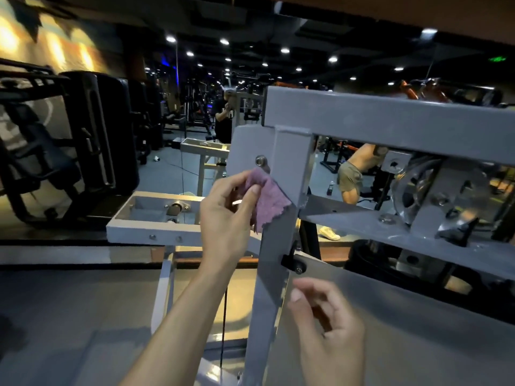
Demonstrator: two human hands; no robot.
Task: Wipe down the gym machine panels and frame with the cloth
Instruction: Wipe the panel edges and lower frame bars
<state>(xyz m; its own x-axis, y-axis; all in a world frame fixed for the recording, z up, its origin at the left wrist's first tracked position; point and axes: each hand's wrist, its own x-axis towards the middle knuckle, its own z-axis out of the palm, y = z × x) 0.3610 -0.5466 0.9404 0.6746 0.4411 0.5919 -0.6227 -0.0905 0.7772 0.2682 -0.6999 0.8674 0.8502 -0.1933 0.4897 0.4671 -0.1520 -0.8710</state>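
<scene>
Dim gym space stretches out ahead of me, with spotlights dotted across the black ceiling (pixel 250 29) and dark machines standing along the left wall. Right in front of me is the grey frame (pixel 390 118) of the machine, a thick horizontal beam joined to an upright post (pixel 289 168) with a bolt (pixel 261 160) on a plate beside it. My left hand (pixel 225 213) is raised to that post and pinches the purple cloth (pixel 269 201) between thumb and fingers; the cloth hangs against the left edge of the post just below the bolt, its wavy edge pointing down. My right hand (pixel 326 319) is lower, in front of the flat grey panel (pixel 418 316), with its fingers loosely curled and holding nothing; it is blurred, and I cannot tell whether it touches the panel. A black clip (pixel 289 260) sits where the panel meets the post. Behind the frame a pulley wheel (pixel 412 190) shows to the right, and a person in shorts (pixel 351 176) bends over farther back.
</scene>
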